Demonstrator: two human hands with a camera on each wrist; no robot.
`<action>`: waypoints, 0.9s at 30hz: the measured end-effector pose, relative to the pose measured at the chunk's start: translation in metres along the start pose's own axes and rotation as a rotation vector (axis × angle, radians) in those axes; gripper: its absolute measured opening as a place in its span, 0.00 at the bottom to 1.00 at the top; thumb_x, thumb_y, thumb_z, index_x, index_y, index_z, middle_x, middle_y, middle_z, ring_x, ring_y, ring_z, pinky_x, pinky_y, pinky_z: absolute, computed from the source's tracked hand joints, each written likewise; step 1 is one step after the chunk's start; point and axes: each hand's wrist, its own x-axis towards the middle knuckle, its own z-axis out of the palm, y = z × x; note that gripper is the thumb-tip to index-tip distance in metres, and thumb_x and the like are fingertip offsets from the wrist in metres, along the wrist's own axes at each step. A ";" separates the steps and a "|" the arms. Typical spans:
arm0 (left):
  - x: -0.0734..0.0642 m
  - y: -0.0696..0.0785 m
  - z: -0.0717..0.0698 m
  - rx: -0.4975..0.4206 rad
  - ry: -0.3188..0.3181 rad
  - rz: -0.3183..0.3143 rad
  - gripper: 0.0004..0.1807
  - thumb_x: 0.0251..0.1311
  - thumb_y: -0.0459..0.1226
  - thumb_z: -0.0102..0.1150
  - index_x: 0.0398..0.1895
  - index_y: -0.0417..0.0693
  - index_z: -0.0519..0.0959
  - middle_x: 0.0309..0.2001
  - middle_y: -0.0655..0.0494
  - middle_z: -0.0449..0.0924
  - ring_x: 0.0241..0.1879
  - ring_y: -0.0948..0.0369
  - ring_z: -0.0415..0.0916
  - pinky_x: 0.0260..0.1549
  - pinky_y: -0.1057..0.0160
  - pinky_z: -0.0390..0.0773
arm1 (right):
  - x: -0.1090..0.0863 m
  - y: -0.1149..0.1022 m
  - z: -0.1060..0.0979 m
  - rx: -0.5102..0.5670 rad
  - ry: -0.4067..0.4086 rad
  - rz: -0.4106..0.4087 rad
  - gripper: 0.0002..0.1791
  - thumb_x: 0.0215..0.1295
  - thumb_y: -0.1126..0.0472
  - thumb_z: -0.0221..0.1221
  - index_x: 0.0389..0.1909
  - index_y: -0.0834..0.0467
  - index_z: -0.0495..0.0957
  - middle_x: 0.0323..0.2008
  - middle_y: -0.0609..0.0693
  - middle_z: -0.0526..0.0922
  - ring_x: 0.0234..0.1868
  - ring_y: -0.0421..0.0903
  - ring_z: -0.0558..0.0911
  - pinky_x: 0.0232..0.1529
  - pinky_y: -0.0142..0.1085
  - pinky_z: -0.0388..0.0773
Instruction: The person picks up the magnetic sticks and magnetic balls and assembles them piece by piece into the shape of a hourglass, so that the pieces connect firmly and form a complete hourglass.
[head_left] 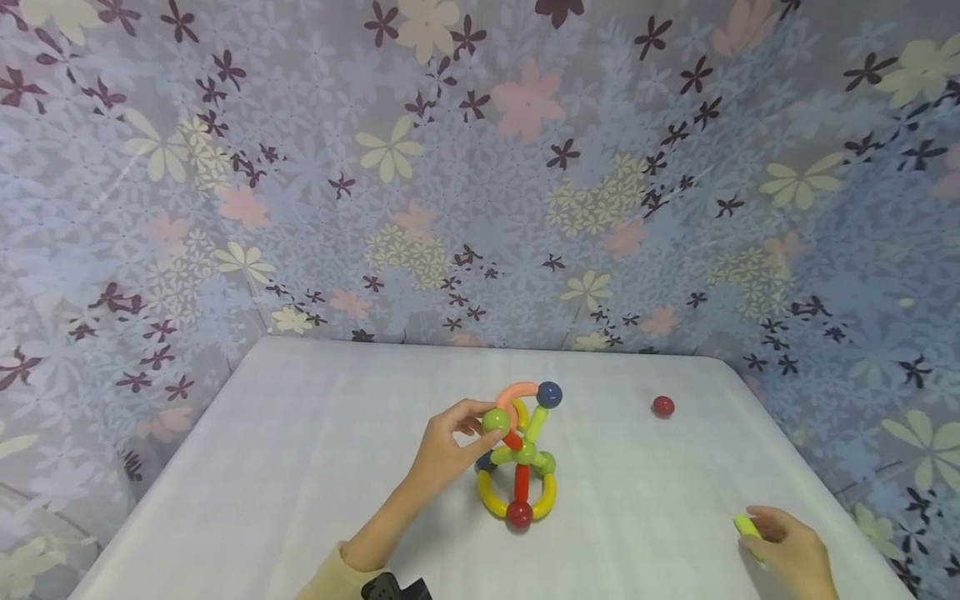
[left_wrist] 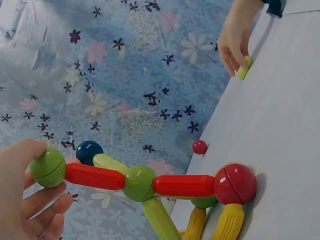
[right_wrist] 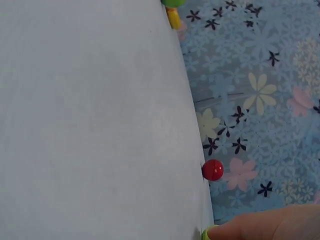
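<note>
A toy structure of colored balls and sticks [head_left: 522, 483] stands on the white table. My left hand [head_left: 447, 442] pinches its upper green ball [left_wrist: 48, 167] between thumb and fingers. From that ball a red stick [left_wrist: 95, 176] runs to a green center ball [left_wrist: 139, 183]. A curved orange stick [head_left: 516, 390] and a dark blue ball [head_left: 550, 394] are at the top. Curved yellow sticks and a dark red ball [head_left: 519, 515] form the base. At the right, my right hand [head_left: 789, 546] pinches a short yellow-green stick [head_left: 747, 527], low over or on the table; contact is unclear.
A loose red ball [head_left: 663, 407] lies on the table [head_left: 337, 400] toward the back right. Behind the table's far edge hangs a flowered cloth [head_left: 450, 208], which also surrounds both sides.
</note>
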 end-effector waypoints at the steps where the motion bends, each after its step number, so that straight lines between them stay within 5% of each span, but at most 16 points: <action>1: 0.000 0.000 0.000 0.005 0.000 0.000 0.17 0.55 0.41 0.66 0.49 0.55 0.80 0.46 0.61 0.83 0.39 0.65 0.75 0.44 0.62 0.77 | 0.000 -0.002 0.001 0.002 0.011 -0.019 0.33 0.52 0.58 0.67 0.55 0.74 0.70 0.42 0.68 0.83 0.30 0.42 0.83 0.37 0.43 0.81; 5: 0.000 0.000 -0.002 0.011 -0.012 -0.005 0.17 0.55 0.42 0.66 0.49 0.55 0.80 0.46 0.62 0.83 0.39 0.64 0.75 0.45 0.61 0.77 | -0.001 -0.018 0.009 0.013 0.083 -0.096 0.27 0.55 0.63 0.63 0.54 0.72 0.72 0.46 0.69 0.81 0.30 0.36 0.82 0.34 0.38 0.81; 10: 0.001 -0.002 -0.004 -0.001 -0.027 -0.032 0.16 0.56 0.41 0.66 0.49 0.54 0.79 0.45 0.61 0.83 0.39 0.64 0.76 0.47 0.57 0.76 | -0.002 -0.054 0.024 0.090 0.187 -0.213 0.22 0.55 0.67 0.64 0.51 0.69 0.76 0.45 0.66 0.83 0.28 0.17 0.72 0.32 0.27 0.79; 13: 0.002 -0.003 -0.003 -0.010 -0.028 -0.042 0.17 0.56 0.39 0.66 0.50 0.52 0.79 0.45 0.58 0.83 0.40 0.62 0.76 0.48 0.55 0.76 | -0.001 -0.081 0.032 0.208 0.207 -0.261 0.21 0.55 0.68 0.64 0.51 0.69 0.76 0.38 0.44 0.86 0.31 0.16 0.72 0.34 0.19 0.76; 17: 0.002 -0.004 -0.003 -0.011 -0.025 -0.043 0.18 0.56 0.39 0.66 0.51 0.51 0.79 0.46 0.57 0.83 0.41 0.61 0.76 0.49 0.54 0.76 | 0.000 -0.118 0.045 0.398 0.194 -0.314 0.19 0.55 0.71 0.63 0.49 0.70 0.76 0.32 0.22 0.76 0.35 0.20 0.75 0.37 0.17 0.75; 22: 0.002 -0.004 -0.005 -0.014 -0.022 -0.023 0.17 0.55 0.40 0.67 0.49 0.54 0.80 0.45 0.60 0.83 0.39 0.64 0.75 0.47 0.57 0.76 | -0.001 -0.162 0.062 0.604 0.095 -0.375 0.17 0.57 0.69 0.63 0.47 0.68 0.75 0.36 0.34 0.81 0.39 0.28 0.79 0.40 0.23 0.79; 27: 0.002 -0.005 -0.007 -0.007 -0.020 0.010 0.16 0.55 0.43 0.66 0.48 0.54 0.80 0.44 0.61 0.83 0.38 0.64 0.75 0.46 0.61 0.76 | -0.006 -0.199 0.078 0.674 0.034 -0.404 0.16 0.56 0.67 0.65 0.45 0.65 0.75 0.37 0.38 0.79 0.41 0.32 0.79 0.42 0.26 0.80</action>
